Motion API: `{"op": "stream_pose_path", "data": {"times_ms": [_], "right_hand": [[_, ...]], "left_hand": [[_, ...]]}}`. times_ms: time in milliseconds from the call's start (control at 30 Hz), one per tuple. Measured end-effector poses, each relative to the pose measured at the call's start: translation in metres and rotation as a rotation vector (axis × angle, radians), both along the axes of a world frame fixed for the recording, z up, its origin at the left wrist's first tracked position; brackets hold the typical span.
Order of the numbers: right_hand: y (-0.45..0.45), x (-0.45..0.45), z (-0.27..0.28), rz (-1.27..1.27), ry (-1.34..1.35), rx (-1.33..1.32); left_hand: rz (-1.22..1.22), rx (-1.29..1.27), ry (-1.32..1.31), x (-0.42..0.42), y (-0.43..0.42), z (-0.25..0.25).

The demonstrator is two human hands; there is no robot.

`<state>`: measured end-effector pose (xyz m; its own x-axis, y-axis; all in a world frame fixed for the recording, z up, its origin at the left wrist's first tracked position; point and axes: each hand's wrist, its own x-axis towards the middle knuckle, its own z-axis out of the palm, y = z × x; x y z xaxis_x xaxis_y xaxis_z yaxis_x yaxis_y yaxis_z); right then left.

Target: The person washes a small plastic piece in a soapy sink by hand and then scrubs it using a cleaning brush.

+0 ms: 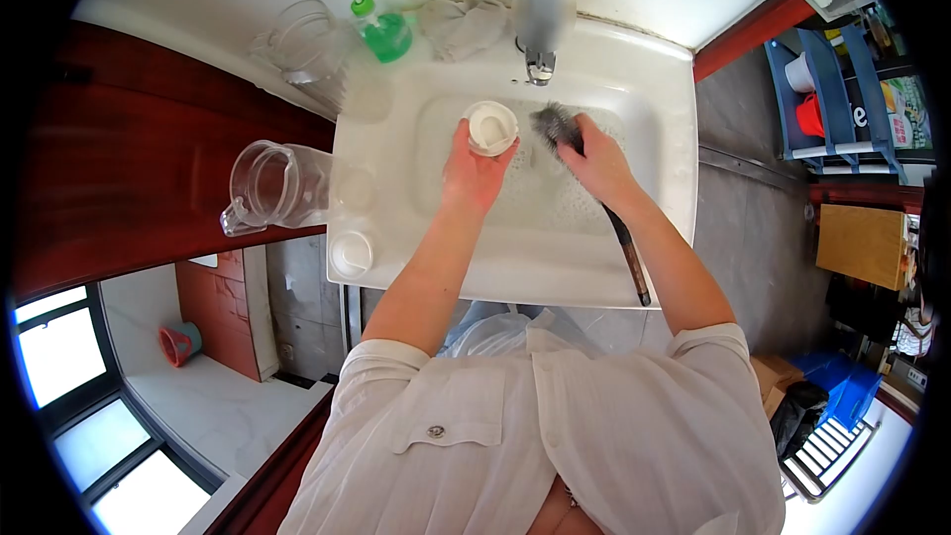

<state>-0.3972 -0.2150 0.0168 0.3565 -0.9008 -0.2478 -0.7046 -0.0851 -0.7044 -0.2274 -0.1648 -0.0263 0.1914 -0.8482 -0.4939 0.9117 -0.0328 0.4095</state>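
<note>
My left hand (474, 174) is closed around a white round lid (491, 128), its hollow side facing up, above the sink basin. In my right hand (598, 162) is a bottle brush (553, 126), gripped near its grey bristles. The dark brush handle (631, 263) reaches back past my right wrist over the sink's front rim. Lid and bristles are a short way apart. Below both hands, the white sink (475, 272) holds sudsy water. A second white round lid (352, 254) rests on the sink's front left corner.
A grey faucet (540, 20) rises at the sink's back. Behind on the left stand a green soap pump bottle (385, 36), a crumpled pale cloth (461, 26) and a clear vessel (302, 40). A clear pitcher (272, 185) sits at the left edge. A blue shelf (827, 89) is far right.
</note>
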Motion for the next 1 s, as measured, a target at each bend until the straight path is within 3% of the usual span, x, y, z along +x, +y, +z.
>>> {"op": "stream_pose_path", "data": {"times_ms": [33, 100, 200, 333, 400, 533, 600, 700, 800, 1000], "right_hand": [[-0.001, 0.002, 0.004, 0.003, 0.001, -0.002], [-0.001, 0.009, 0.011, 0.065, 0.006, -0.349], [-0.001, 0.021, 0.022, 0.206, 0.083, -0.525], [-0.007, 0.030, 0.013, 0.339, 0.228, -0.588], [-0.008, 0.041, 0.009, 0.436, 0.487, -0.525], [-0.020, 0.054, 0.007, 0.473, 0.544, -0.384], [-0.026, 0.057, 0.007, 0.636, 0.631, -0.216], [-0.035, 0.046, -0.007, 0.784, 0.439, -0.213], [-0.047, 0.046, -0.010, 0.734, 0.565, 0.001], [-0.041, 0.061, 0.001, 0.676, 0.611, 0.071]], "left_hand": [[0.009, 0.020, -0.005, -0.001, -0.001, 0.001], [0.000, 0.012, -0.011, -0.005, -0.001, -0.002], [-0.015, -0.020, 0.009, -0.005, -0.002, -0.009], [-0.023, -0.063, 0.010, -0.004, -0.001, -0.017], [-0.014, -0.028, -0.111, -0.013, 0.000, -0.018], [-0.033, 0.042, -0.350, -0.023, 0.001, -0.013], [-0.111, 0.070, -0.440, -0.025, 0.004, -0.017], [-0.239, 0.112, -0.548, -0.023, 0.015, -0.025], [-0.286, 0.168, -0.607, -0.022, 0.017, -0.029], [-0.158, 0.331, -0.860, -0.031, 0.009, -0.066]]}}
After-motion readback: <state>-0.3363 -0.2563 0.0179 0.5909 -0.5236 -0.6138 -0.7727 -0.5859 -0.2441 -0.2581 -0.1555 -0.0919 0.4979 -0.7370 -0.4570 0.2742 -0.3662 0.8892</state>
